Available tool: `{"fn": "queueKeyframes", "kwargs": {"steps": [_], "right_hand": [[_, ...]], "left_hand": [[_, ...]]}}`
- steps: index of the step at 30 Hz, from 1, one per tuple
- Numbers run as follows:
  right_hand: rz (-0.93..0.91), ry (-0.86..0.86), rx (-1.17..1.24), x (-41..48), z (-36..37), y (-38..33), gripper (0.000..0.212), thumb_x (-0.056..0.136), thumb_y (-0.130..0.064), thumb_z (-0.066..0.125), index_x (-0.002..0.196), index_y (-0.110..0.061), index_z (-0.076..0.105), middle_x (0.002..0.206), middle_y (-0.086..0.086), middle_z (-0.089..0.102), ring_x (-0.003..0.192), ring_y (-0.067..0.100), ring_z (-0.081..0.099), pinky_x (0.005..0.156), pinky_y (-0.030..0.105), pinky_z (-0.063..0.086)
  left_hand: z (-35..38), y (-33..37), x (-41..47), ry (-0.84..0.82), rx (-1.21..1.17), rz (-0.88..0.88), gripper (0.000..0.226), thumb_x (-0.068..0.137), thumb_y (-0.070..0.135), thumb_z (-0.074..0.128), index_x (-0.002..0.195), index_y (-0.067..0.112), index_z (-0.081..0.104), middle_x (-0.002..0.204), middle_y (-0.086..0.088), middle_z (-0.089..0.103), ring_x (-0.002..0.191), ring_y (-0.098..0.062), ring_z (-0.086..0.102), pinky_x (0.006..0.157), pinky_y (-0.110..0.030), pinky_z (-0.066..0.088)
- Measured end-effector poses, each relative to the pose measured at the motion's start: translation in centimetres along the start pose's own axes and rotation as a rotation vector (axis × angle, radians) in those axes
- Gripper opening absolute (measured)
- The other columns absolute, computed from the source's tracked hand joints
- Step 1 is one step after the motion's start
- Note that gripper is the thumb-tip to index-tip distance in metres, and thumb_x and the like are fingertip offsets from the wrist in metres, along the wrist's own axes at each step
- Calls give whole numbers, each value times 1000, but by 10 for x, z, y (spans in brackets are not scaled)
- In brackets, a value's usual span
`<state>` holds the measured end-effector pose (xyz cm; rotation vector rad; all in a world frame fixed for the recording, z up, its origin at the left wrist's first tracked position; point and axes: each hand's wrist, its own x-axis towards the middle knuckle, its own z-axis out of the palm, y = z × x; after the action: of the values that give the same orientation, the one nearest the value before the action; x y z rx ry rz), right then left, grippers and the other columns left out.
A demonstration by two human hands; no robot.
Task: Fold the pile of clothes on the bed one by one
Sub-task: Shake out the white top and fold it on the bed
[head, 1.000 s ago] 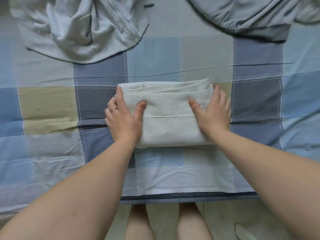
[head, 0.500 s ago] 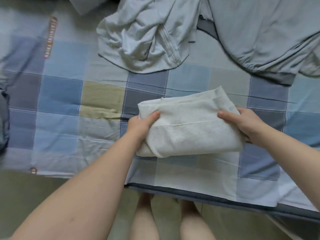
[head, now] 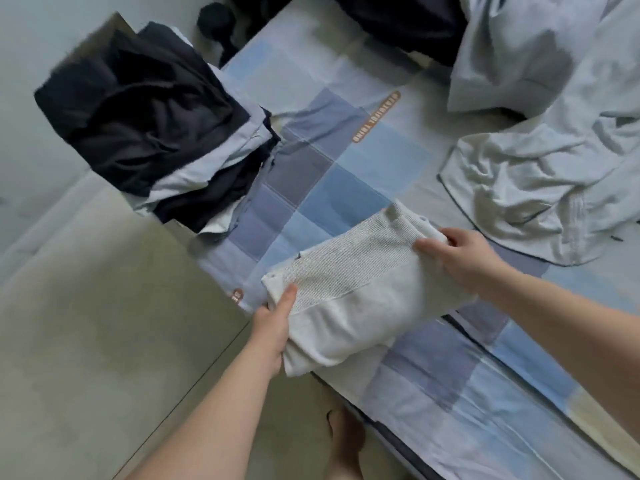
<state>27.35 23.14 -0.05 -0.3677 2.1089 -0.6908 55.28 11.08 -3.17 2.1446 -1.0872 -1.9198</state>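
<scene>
A folded cream-white garment (head: pixel 356 292) is lifted off the checked bed cover (head: pixel 346 168), near the bed's front corner. My left hand (head: pixel 273 323) grips its near left end, thumb on top. My right hand (head: pixel 460 254) grips its far right end. A stack of folded black and pale clothes (head: pixel 156 133) sits at the bed's left corner. Unfolded pale grey garments (head: pixel 540 188) lie crumpled on the bed at the right.
More grey cloth (head: pixel 540 57) and a dark garment (head: pixel 401 22) lie at the far end of the bed. Tiled floor (head: pixel 86 341) runs along the left. My bare foot (head: pixel 346 441) stands by the bed's edge.
Both hands went from pressing flat on the white garment to gripping its ends and lifting it. It has moved left, and my view has swung left so the folded stack shows.
</scene>
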Motion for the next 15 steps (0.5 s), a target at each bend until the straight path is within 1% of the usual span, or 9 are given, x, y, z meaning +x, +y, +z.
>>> {"fn": "queueKeyframes", "kwargs": {"steps": [1,2,3,4,6,8,10,12,15], "right_hand": [[-33,4,-55,14,15,-21,25,88,-42,71,80,-19,65,68,-4,58,65,15,54,55,29,38],[-60,11,-112,28,30,-42,28,90,-43,69,77,-19,61,69,-5,57,65,14,53,55,27,36],[-91,19,-165,44,47,-61,31,91,-44,67,77,-17,59,71,-4,56,67,16,52,55,27,35],[-125,37,-208,60,63,-79,32,92,-44,66,81,-15,60,74,0,58,71,21,53,55,29,35],[-194,92,-276,92,92,-108,36,93,-45,63,90,-9,62,84,9,61,83,30,56,63,35,36],[-243,132,-328,122,117,-130,37,95,-46,59,93,-9,61,90,9,60,88,31,56,74,37,40],[-256,143,-387,152,143,-143,38,96,-48,56,104,-12,61,100,11,61,98,34,58,87,41,46],[-231,141,-461,174,161,-141,40,97,-48,51,116,-12,58,115,14,62,111,38,57,98,47,44],[-163,102,-551,186,177,-122,47,100,-50,40,132,-16,47,136,15,55,127,38,49,108,52,36]], "left_hand": [[-11,4,11,31,-68,-2,62,86,56,71,127,14,53,114,-3,66,106,-23,64,97,-39,51],[-19,8,23,58,-130,3,72,83,59,72,133,12,50,121,-5,65,110,-24,63,101,-42,50],[-30,11,37,82,-175,4,81,80,63,73,137,11,48,126,-7,64,112,-27,63,103,-46,50],[-38,15,49,102,-211,15,84,79,65,72,138,11,47,127,-9,63,112,-29,63,103,-49,50],[-50,25,70,133,-277,33,83,82,66,67,139,9,46,130,-9,61,115,-30,62,104,-50,49],[-56,36,90,162,-302,44,77,91,62,59,144,9,41,136,-7,55,123,-29,55,109,-46,44],[-62,40,114,198,-279,56,68,100,55,50,147,8,38,141,-9,51,129,-29,50,110,-42,40],[-63,38,126,216,-244,54,62,102,53,47,142,7,43,138,-10,53,125,-28,52,105,-40,41],[-61,28,135,280,-164,75,53,101,52,48,126,5,52,126,-11,60,117,-30,56,96,-37,44]]}}
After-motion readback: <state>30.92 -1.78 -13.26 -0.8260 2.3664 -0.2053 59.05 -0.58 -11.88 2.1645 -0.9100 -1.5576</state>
